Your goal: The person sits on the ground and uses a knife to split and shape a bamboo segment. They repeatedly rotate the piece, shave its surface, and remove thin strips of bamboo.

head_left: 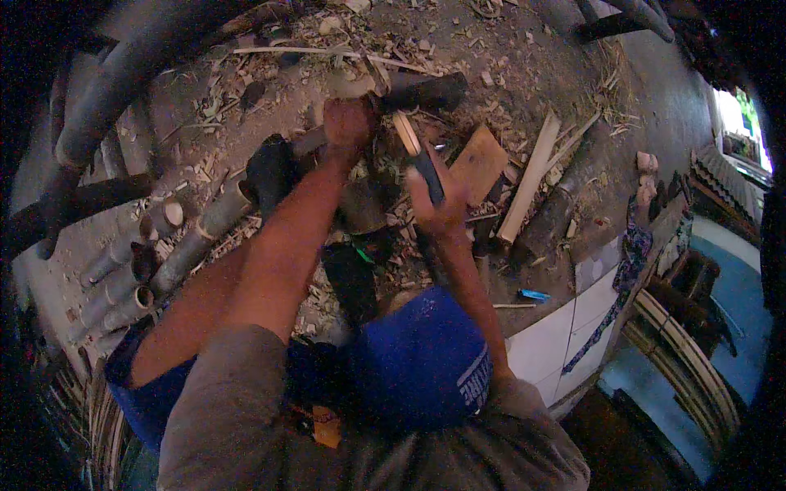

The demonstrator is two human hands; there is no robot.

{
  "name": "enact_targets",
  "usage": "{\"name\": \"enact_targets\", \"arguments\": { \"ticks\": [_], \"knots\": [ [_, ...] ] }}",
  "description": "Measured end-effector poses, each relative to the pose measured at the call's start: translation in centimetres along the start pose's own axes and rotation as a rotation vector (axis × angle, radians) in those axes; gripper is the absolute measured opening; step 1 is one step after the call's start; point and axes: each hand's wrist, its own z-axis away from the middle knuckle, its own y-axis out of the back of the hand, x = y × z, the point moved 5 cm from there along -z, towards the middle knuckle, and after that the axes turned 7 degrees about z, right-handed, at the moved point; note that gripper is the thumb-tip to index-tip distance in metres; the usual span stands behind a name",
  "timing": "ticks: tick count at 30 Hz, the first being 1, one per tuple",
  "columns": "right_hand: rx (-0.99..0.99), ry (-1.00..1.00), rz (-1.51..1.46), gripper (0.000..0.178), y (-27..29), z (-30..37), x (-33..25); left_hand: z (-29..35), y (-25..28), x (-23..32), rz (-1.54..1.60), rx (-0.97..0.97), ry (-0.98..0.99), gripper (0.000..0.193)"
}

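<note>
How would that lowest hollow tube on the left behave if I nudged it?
The tube would probably roll, being round, though neighbouring tubes might block one side. Its hollow end suggests it's light for its size; its straight wall looks stiff.

A grey-brown short-sleeved shirt (pixel 221 401) tops blue, white-printed shorts (pixel 413 352).

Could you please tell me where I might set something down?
The white tiles look bare between the small blue object and the patterned strip; so does the grey floor right of the straw. It is crowded around the left hand and right hand, with wood chips, and at left among the bamboo pieces.
</note>
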Motion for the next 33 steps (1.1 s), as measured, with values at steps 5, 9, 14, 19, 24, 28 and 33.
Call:
{"name": "enact_targets", "arguments": {
  "ticks": [5,9,14,19,24,28,33],
  "knots": [
    [-0.100,-0.172,0.530,0.056,3.7,22.0,-1.9,12.9,7.2,4.6,0.056,-0.337,0.038,0.017],
    [-0.086,0.025,0.715,0.055,7.9,24.0,-0.6,14.7,4.8,5.6,0.009,-0.481,0.166,0.014],
    [0.016,-0.018,0.403,0.053,2.0,10.5,-1.8,13.2,2.4,5.3,-0.059,-0.529,0.052,0.015],
    [-0.153,-0.264,0.749,0.057,6.5,20.9,-1.6,15.1,-0.2,1.9,-0.054,-0.364,0.168,0.016],
    [-0.027,-0.081,0.494,0.050,4.8,16.7,0.2,13.2,3.0,5.4,0.057,-0.426,0.194,0.017],
    [-0.052,-0.048,0.347,0.047,1.4,10.5,-1.2,13.4,0.7,3.2,0.022,-0.525,0.184,0.020],
    [-0.070,-0.112,0.665,0.053,8.1,23.1,-0.8,12.1,4.2,5.6,0.054,-0.526,0.188,0.022]
  ]
}}
